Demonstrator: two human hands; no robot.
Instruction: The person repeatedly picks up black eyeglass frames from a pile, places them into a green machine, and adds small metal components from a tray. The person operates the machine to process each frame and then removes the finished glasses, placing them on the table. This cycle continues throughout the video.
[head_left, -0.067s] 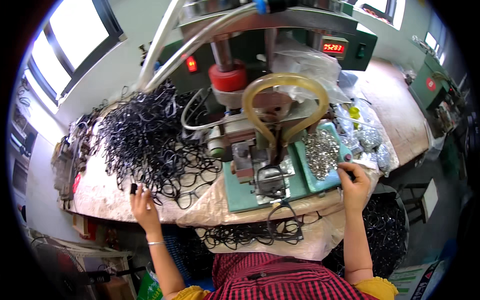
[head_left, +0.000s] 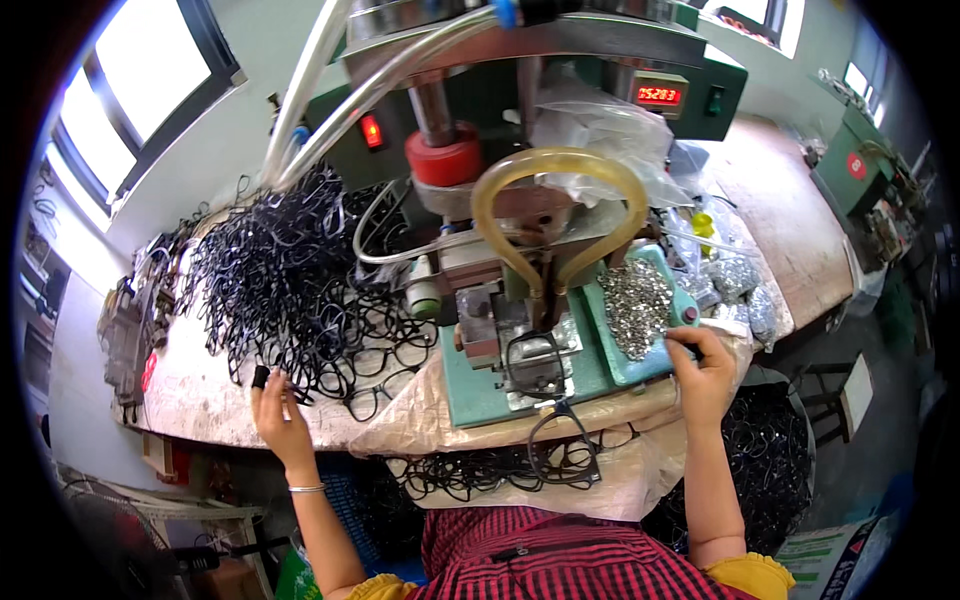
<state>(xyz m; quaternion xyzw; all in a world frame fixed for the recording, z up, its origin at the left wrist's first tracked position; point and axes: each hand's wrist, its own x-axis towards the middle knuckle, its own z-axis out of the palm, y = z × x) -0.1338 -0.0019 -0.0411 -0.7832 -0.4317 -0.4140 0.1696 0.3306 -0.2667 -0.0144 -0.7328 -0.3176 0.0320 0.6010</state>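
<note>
One worn bench (head_left: 200, 400), partly under sacking, fills a bright room with a window (head_left: 130, 70) at the left. A press (head_left: 520, 200) stands at its middle. At the front-left edge the left hand (head_left: 278, 410) pinches a black loop (head_left: 262, 377) beside the loop heap (head_left: 290, 270). The right hand (head_left: 705, 370) pinches at the tray (head_left: 640, 310) of metal bits; whether it grips one I cannot tell. Nothing has visibly shifted since the earlier frame.

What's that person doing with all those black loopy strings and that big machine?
A person sits at a small press machine. The left hand reaches into a big pile of black cord loops and touches one at its edge. The right hand picks at a tray of small silver metal pieces. One black loop already lies on the machine's plate.
</note>
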